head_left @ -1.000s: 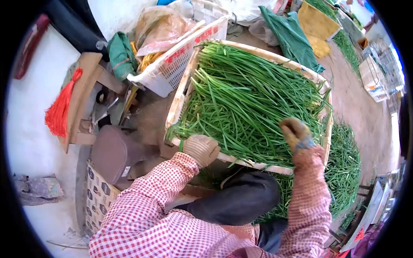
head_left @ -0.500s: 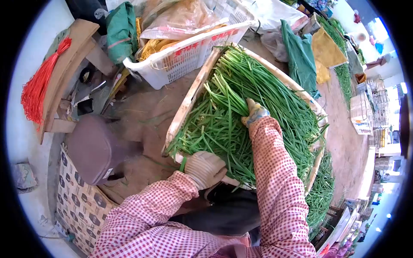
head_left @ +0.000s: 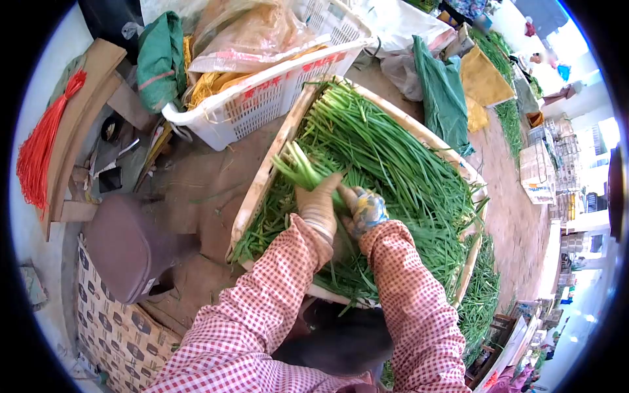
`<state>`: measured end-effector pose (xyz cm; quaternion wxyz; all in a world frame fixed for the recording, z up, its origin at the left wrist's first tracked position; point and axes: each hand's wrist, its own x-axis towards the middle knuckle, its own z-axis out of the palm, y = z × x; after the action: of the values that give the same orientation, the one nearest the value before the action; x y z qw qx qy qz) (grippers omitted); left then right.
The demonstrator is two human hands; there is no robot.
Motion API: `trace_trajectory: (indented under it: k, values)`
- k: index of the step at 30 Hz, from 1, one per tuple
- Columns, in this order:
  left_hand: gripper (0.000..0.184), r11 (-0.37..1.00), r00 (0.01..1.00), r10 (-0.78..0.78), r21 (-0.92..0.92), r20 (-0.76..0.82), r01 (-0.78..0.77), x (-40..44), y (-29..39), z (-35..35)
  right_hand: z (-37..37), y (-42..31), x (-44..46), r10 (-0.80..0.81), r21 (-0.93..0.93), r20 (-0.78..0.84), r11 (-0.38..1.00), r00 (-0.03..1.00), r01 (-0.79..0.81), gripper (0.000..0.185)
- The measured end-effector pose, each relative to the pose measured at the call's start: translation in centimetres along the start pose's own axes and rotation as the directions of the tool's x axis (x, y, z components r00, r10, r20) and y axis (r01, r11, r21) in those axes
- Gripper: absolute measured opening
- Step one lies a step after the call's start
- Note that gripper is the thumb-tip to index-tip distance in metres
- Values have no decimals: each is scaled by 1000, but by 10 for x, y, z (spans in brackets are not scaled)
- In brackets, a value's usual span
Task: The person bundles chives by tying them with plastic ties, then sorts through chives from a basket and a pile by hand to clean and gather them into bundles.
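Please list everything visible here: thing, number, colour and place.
held bunch: one, green, in both hands
loose leaves: uncountable, green, in tray
tray: one, pale, centre
leaf heap: one, green, right of tray
crate: one, white, upper left
plastic bag: at least one, translucent, in crate
sack: one, green, crate's left end
strings: one bundle, red, on wooden table
wooden table: one, brown, far left
stool: one, purple-brown, left of tray
patterned board: one, beige, lower left
dark sheet: one, green, beyond tray
yellow sheet: one, yellow, upper right
clutter: too unclear to count, mixed, picture's edges
left hand: one, tan glove, gripping bunch
right hand: one, tan-and-blue glove, gripping bunch
sleeves: two, red-and-white checked, below hands
trouser leg: at least one, dark, bottom centre
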<state>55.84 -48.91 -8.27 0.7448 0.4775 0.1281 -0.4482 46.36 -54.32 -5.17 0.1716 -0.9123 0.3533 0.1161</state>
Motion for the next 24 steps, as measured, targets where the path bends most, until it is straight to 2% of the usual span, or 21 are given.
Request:
trace_trajectory:
  k: [1, 2, 3, 5, 6, 7, 9, 10, 12, 13, 14, 15, 17, 19, 20, 21, 23, 24]
  values:
    - [62, 997, 998, -54, -51, -38, 53, 12, 1, -2, -10, 0, -2, -43, 6, 75, 999, 996, 42, 63]
    - [46, 992, 993, -88, -101, -83, 80, 17, -4, -6, -20, 2, -6, -90, 22, 65, 996, 994, 89, 64]
    - [46, 992, 997, -41, -126, -73, 31, 17, -9, -9, -33, 4, -11, -134, 39, 59, 990, 989, 132, 65]
    - [45, 994, 999, -32, -110, -30, 28, 18, -10, -17, -75, -5, -13, -54, 52, -54, 997, 997, 56, 69]
    - [36, 985, 993, -115, -137, -41, 108, 12, -1, -11, -78, 9, -7, -85, 15, -246, 996, 966, 91, 73]
    - [36, 983, 992, -123, -143, -41, 116, 11, 2, -10, -80, 25, 2, -135, -48, -403, 991, 905, 126, 85]
    - [27, 969, 989, -115, -210, 90, 132, 11, 4, -12, -85, 43, 28, -96, -69, -440, 995, 893, 73, 100]
    - [21, 972, 987, -91, -205, 129, 116, 15, 0, -15, -88, 52, 41, -41, -51, -368, 998, 929, 24, 107]
    - [21, 972, 987, -82, -206, 140, 110, 17, -2, -19, -87, 72, 71, 39, -65, -235, 996, 971, -56, 120]
    - [22, 972, 986, -80, -208, 148, 110, 16, -2, -17, -89, 78, 83, 34, -71, -237, 996, 971, -53, 120]
    - [33, 961, 986, -125, -234, 108, 147, 15, -1, -16, -90, 82, 95, 55, -60, -180, 996, 982, -67, 121]
    - [33, 960, 987, -118, -242, 105, 141, 14, 2, -13, -88, 85, 106, 74, -48, -125, 996, 989, -81, 122]
    - [45, 963, 986, -164, -219, -20, 156, 12, 7, -10, -80, 87, 119, 76, -45, -105, 996, 992, -82, 123]
    - [52, 955, 984, -176, -238, 16, 175, 13, 6, -12, -74, 78, 117, 192, 139, 24, 971, 981, -193, 121]
    - [50, 955, 984, -179, -239, 11, 177, 12, 7, -10, -66, 74, 113, 167, 33, -102, 986, 981, -165, 112]
    - [49, 956, 984, -179, -236, 11, 176, 11, 9, -9, -61, 67, 107, 172, 29, -94, 985, 981, -170, 112]
    - [48, 970, 990, -136, -196, 45, 142, 13, 2, -13, -54, 50, 90, 162, 19, -237, 987, 958, -162, 100]
    - [47, 963, 987, -155, -218, 30, 158, 12, 5, -11, -38, 49, 79, 128, -64, -352, 985, 927, -160, 92]
